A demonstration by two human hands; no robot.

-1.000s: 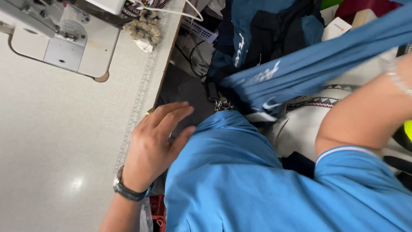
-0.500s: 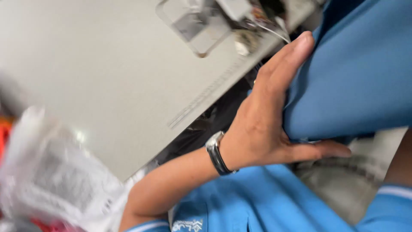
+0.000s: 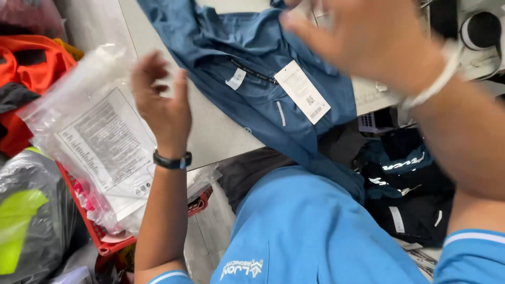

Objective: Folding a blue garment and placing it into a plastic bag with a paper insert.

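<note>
A blue jacket with a white hang tag lies spread on the grey table, one part hanging over the front edge. My right hand, blurred and with its fingers apart, hovers above the jacket's upper right and holds nothing. My left hand, with a dark watch on the wrist, is raised beside a clear plastic bag that has a printed sheet inside. Its fingers are loosely curled and apart. Whether it touches the bag's edge I cannot tell.
The plastic bag rests on a red basket at the table's left. An orange garment and a black bag with a yellow-green patch lie further left. Dark garments are piled under the table's right side. A machine part is top right.
The blue jacket, held up before, now lies on the table. My left hand has let go of it and moved to the plastic bag. My right hand has come over the jacket.
</note>
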